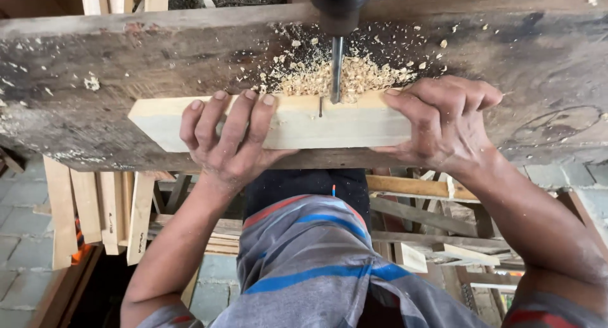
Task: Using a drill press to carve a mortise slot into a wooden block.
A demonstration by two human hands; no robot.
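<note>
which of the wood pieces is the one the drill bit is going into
The pale wood block held by both hands on the dark workbench plank; the loose slats underneath lie untouched.

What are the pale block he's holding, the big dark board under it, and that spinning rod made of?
Pale block: raw, unfinished light wood, faint grain. Dark board: old weathered wood, grey, stained, rough. Rod: apparently a steel drill bit, dark and shiny. Loose shavings look like wood.

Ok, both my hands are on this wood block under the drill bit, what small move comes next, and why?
Probably keep both hands pressing the pale wood block steady: the drill bit meets its far edge, and the left hand and right hand sit close either side.
</note>
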